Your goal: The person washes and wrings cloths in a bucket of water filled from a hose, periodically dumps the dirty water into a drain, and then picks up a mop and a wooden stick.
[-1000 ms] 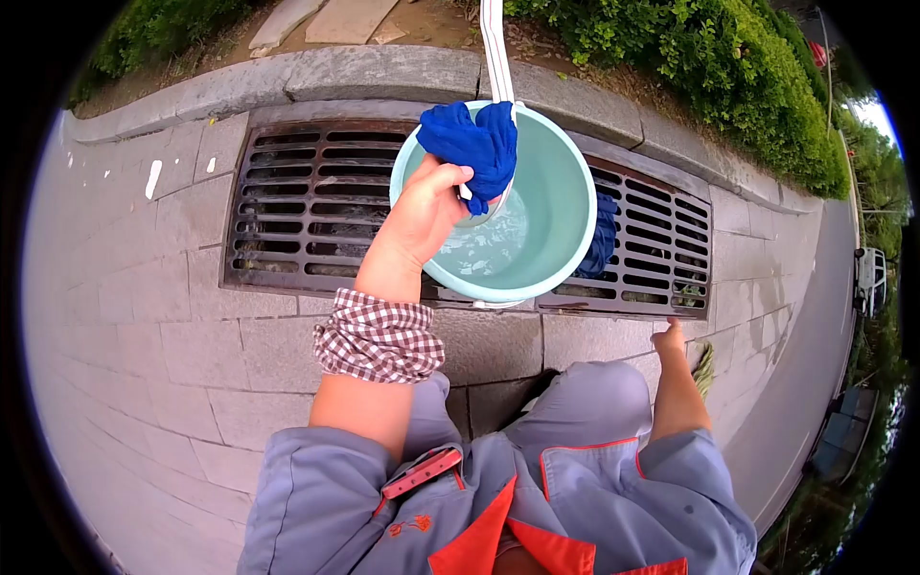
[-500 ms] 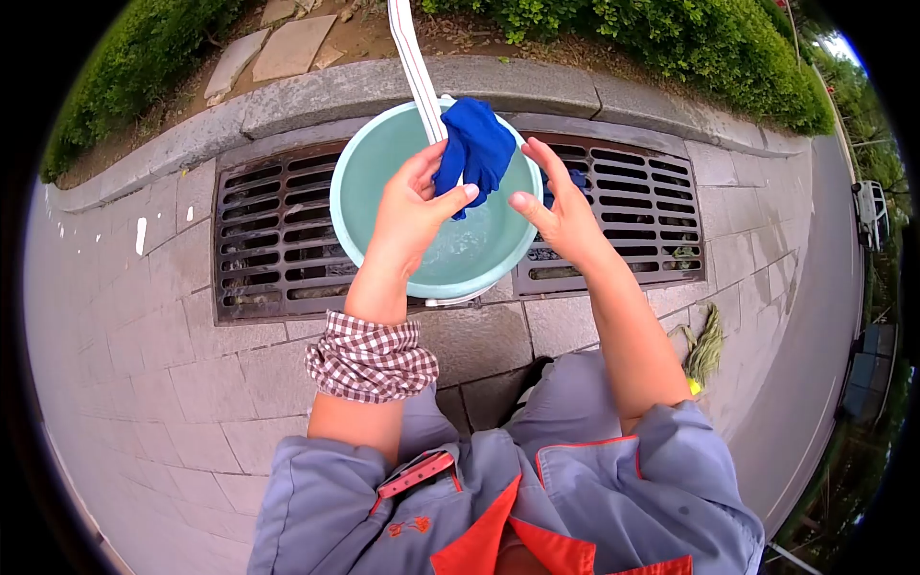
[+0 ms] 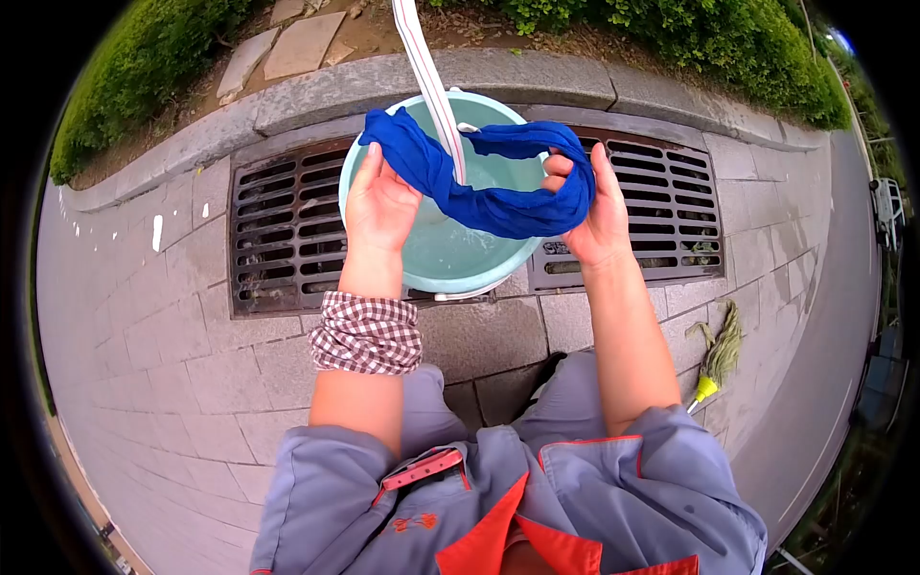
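- While the checked cuff (image 3: 364,335) is circling the left forearm at centre-left of the frame, the left hand (image 3: 381,213) above it is pinching one end of the blue cloth (image 3: 479,206) loosely between thumb and fingers.
- Just left of the upper centre, the flat white hose (image 3: 428,77) is running down from the top edge, passing behind the cloth's front fold.
- Across the upper centre, the cloth is hanging between the two hands as a twisted loop, over the pale green bucket (image 3: 450,285), which is standing on the drain grate (image 3: 287,225). Its drooping folds are suggesting something soft and limp, light to lift, nothing fragile; if wet, it would be getting heavier and slicker. Both ends are offering the best hold, since a grip at one point would be letting the rest sag.
- Right of centre, the right hand (image 3: 599,225) is closing on the other end, fingers curling inside the loop and thumb standing up outside. How tightly it is squeezing, one cannot tell. The two hands are keeping apart.
- Toward the lower right, the mop (image 3: 724,350) is lying on the paving (image 3: 489,335), well apart from the hands.
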A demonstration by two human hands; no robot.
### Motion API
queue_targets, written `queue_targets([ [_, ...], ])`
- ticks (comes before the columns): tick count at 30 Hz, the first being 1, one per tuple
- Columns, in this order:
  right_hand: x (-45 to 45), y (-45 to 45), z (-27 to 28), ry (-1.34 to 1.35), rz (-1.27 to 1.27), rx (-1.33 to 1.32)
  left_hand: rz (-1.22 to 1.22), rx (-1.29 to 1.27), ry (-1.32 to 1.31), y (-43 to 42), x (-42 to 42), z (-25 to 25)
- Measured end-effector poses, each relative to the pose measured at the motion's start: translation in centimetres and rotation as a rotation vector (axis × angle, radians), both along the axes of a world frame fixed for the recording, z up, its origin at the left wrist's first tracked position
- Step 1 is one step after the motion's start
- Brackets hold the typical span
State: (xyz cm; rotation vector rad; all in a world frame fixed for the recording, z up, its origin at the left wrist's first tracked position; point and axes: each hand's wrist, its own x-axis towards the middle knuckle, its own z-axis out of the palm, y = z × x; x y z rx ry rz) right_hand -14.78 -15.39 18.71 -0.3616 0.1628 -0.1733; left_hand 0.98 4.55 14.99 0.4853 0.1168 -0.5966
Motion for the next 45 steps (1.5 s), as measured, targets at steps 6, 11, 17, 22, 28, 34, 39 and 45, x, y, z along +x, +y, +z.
queue_targets([
  [6,-0.4,-1.4,1.6,-0.218,0.005,0.261,0.265,1.237,-0.261,0.3,-0.5,-1.4],
  [11,0.8,2.1,3.8,-0.127,0.010,-0.229,-0.268,0.557,-0.832,-2.9,-6.1,3.6],
  [17,1.1,2.6,2.4,0.348,-0.006,-1.090,-0.457,0.488,-0.369,-2.6,-6.3,4.4],
  [22,1.2,3.2,1.8,0.451,0.231,-1.203,-0.394,0.293,-0.212,-1.9,-5.3,4.5],
  [28,1.4,2.2,1.8,0.412,-0.132,-0.690,-0.172,0.551,-0.357,0.2,-2.3,4.8],
  [34,1.2,0.9,2.3,0.370,-0.265,-0.627,-0.081,0.362,-0.247,2.8,0.4,4.4],
  [39,0.9,1.3,4.7,0.145,-0.251,-0.594,0.140,0.341,-0.409,2.6,0.2,4.7],
  [45,1.3,2.2,1.7,0.477,-0.083,-0.761,-0.010,0.640,-0.227,1.5,-0.6,3.4],
])
